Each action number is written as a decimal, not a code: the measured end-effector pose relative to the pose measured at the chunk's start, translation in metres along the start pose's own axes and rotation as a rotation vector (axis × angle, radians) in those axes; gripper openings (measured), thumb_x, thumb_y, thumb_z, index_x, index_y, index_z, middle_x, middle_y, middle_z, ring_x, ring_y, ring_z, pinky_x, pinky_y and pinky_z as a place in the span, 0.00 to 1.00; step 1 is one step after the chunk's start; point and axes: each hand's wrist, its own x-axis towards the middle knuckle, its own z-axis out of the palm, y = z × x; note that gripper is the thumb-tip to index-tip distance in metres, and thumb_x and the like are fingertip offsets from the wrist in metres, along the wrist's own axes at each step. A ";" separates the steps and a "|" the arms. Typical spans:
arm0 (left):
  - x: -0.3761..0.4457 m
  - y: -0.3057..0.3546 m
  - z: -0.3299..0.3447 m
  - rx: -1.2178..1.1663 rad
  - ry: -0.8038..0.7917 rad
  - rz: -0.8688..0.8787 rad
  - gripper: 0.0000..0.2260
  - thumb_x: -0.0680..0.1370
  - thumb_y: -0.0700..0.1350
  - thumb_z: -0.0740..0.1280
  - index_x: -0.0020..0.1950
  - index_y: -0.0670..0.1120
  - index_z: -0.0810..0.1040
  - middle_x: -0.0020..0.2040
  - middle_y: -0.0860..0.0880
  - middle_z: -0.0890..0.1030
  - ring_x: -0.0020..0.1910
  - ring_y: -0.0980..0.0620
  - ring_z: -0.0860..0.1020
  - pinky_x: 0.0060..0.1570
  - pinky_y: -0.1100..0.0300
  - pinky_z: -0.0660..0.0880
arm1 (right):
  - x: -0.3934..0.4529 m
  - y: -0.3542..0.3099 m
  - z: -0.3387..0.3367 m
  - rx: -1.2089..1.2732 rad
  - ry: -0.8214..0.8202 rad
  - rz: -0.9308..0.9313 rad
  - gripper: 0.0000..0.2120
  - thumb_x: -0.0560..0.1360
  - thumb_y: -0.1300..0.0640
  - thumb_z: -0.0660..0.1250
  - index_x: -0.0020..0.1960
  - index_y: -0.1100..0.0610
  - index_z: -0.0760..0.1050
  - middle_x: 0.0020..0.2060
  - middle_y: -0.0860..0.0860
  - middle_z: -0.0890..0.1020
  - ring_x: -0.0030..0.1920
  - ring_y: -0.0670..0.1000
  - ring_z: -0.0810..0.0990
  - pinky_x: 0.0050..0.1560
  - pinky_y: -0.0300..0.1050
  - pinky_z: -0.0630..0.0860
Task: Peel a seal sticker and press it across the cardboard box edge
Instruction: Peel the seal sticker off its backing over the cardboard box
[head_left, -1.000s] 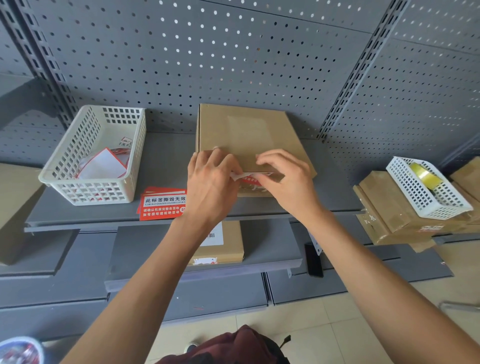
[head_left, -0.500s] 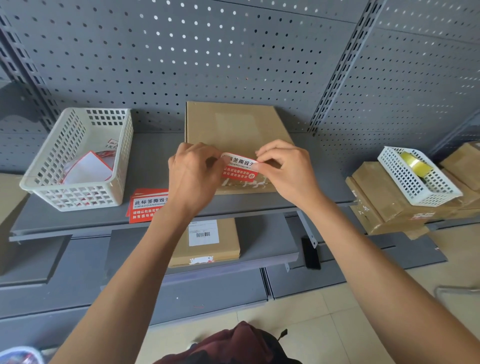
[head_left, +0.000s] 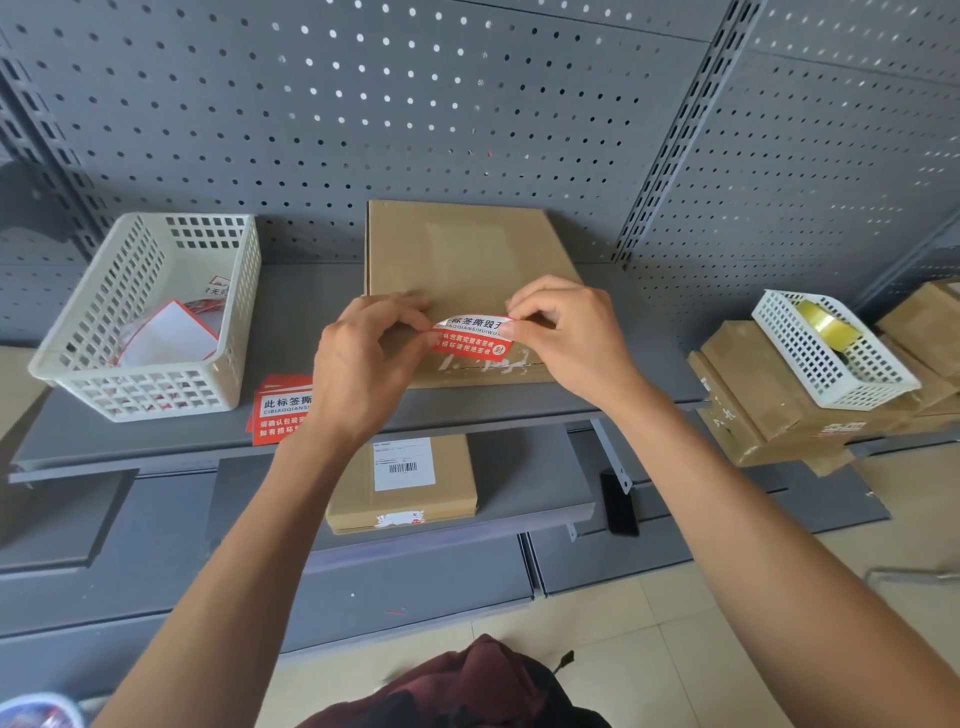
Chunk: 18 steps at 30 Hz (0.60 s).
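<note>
A flat cardboard box (head_left: 467, 254) lies on the grey top shelf (head_left: 301, 312), its near edge bearing torn white sticker remains. Over that near edge I hold a red and white seal sticker (head_left: 471, 339) stretched between both hands. My left hand (head_left: 371, 358) pinches its left end and my right hand (head_left: 566, 332) pinches its right end. The sticker's face with the print is toward me. Whether it touches the box I cannot tell.
A white basket (head_left: 150, 312) with sticker backings stands at the left, a stack of red stickers (head_left: 283, 408) beside it. Another box (head_left: 402, 480) lies on the lower shelf. At the right, a small basket (head_left: 831, 348) with a tape roll rests on stacked boxes.
The sticker has come free of its backing and turned print side toward me. Both hands have spread apart, stretching it over the box's near edge.
</note>
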 end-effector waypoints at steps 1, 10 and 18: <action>0.000 -0.002 -0.001 -0.010 0.004 0.001 0.03 0.76 0.47 0.74 0.49 0.50 0.84 0.60 0.54 0.83 0.61 0.57 0.80 0.59 0.51 0.79 | 0.000 0.000 0.001 0.009 0.004 0.007 0.03 0.72 0.60 0.77 0.44 0.60 0.86 0.46 0.49 0.85 0.47 0.45 0.83 0.51 0.46 0.81; -0.002 0.004 0.000 -0.022 -0.013 -0.024 0.02 0.77 0.46 0.72 0.46 0.48 0.83 0.60 0.55 0.83 0.63 0.55 0.78 0.60 0.48 0.78 | -0.001 -0.004 0.009 0.025 0.040 0.057 0.08 0.70 0.56 0.73 0.47 0.49 0.78 0.48 0.41 0.81 0.52 0.44 0.82 0.58 0.51 0.80; 0.000 0.004 0.001 0.025 -0.004 -0.002 0.02 0.77 0.45 0.72 0.47 0.48 0.82 0.59 0.58 0.82 0.60 0.54 0.79 0.58 0.48 0.78 | 0.014 -0.026 0.018 -0.125 -0.096 -0.134 0.06 0.72 0.51 0.74 0.48 0.49 0.85 0.49 0.43 0.85 0.54 0.50 0.78 0.56 0.53 0.76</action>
